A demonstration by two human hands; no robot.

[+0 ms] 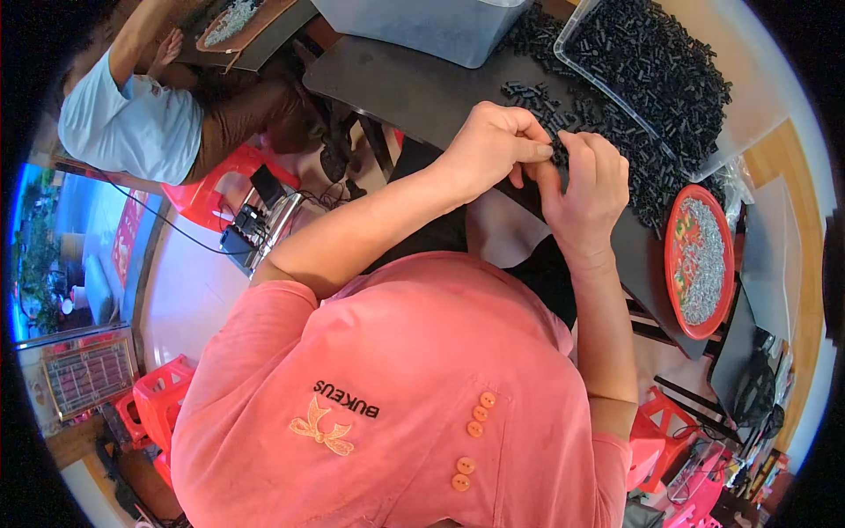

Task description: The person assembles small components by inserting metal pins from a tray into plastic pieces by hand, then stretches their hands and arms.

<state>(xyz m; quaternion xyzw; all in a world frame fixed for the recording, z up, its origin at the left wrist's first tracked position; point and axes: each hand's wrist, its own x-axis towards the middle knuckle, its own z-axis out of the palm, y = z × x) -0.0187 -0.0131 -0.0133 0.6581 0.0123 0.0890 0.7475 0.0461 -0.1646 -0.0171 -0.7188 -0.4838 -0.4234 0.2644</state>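
Observation:
Close together over the table's near edge, my two hands meet at the fingertips. My left hand (495,145) pinches with thumb and forefinger; a small dark bit shows at its fingertips, too small to name. My right hand (588,189) has its fingers curled, thumb and forefinger pressed together beside the left fingertips; what they hold is hidden. Just beyond both hands lies a loose heap of small black tubular parts (650,195). To the right, a red oval tray (671,264) holds many small silvery metal pieces (704,268).
A clear plastic bin (607,92) full of black parts lies tipped at the far right. Another translucent bin (422,26) stands on the dark table (378,84). At far left, a person in a light shirt (132,119) sits on a red stool (207,198). Cables and small devices (255,220) are nearby.

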